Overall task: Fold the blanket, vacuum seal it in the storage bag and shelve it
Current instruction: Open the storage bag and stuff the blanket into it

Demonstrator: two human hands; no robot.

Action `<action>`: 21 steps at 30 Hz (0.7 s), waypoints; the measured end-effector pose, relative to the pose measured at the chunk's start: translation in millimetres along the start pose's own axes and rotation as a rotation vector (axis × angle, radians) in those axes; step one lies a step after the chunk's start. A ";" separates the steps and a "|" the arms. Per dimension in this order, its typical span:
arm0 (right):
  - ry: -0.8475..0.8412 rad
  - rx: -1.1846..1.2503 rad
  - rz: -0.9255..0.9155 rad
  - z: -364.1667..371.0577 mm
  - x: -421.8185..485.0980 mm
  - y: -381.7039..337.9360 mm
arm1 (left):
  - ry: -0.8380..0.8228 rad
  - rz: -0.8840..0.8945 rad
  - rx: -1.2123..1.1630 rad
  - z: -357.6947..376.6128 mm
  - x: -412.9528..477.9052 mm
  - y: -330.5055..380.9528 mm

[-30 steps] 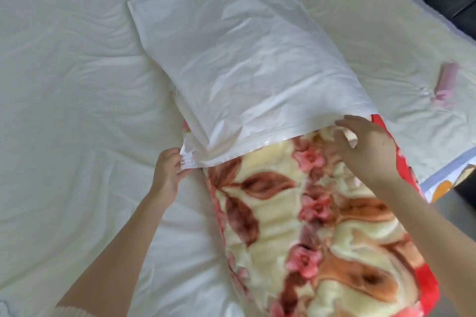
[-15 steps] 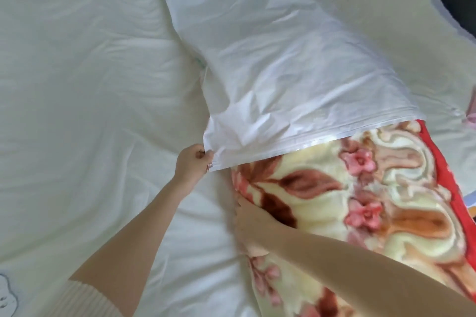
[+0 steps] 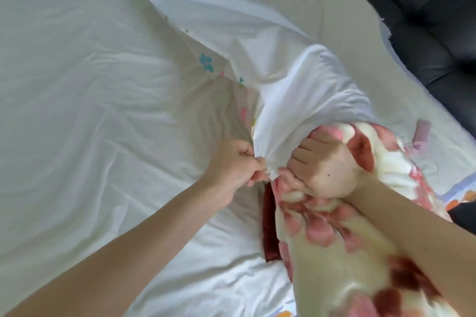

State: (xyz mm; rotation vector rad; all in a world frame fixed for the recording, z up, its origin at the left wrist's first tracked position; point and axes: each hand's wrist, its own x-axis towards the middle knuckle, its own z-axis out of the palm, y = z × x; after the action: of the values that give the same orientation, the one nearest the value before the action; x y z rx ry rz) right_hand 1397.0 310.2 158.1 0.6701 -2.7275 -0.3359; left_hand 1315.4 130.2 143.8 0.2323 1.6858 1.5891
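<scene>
A folded fleece blanket (image 3: pixel 342 247), cream with pink and brown flowers and a dark red edge, lies on the bed with its far end inside a white storage bag (image 3: pixel 291 90). My left hand (image 3: pixel 231 165) grips the bunched near-left corner of the bag's mouth in a fist. Right beside it, my right hand (image 3: pixel 324 165) is curled on the blanket at the bag's opening, fingers dug into the fleece. The bag's far part lies crumpled and twisted, with small blue and pink prints showing on its underside.
A white sheet (image 3: pixel 90 116) covers the bed. A small pink object (image 3: pixel 422 134) lies on the sheet to the right of the blanket. A dark tufted sofa or headboard (image 3: pixel 425 15) runs along the upper right past the bed's edge.
The bag, lying smooth over the blanket before, is now bunched and pulled toward me by my left hand. My right hand moved from the blanket's left side to the bag's mouth.
</scene>
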 end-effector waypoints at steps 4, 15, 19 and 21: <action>0.152 0.083 -0.037 20.4 -2.6 -46.1 | 0.012 -0.255 0.090 -8.7 3.8 -14.7; 0.046 0.297 0.291 35.7 -67.7 -78.3 | 0.096 -0.334 1.086 -67.3 7.6 -79.7; 0.153 0.296 0.494 22.6 -101.6 -64.1 | 0.235 0.070 1.499 -39.2 10.6 -39.2; 0.242 0.257 0.718 15.6 -130.7 -51.0 | 0.264 0.420 1.344 -7.5 18.2 -18.9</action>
State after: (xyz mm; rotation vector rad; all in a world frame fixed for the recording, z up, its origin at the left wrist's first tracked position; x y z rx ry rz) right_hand 1522.5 331.5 96.9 -0.2266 -2.5780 0.2509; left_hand 1305.5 132.0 118.5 1.1181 2.8115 0.4606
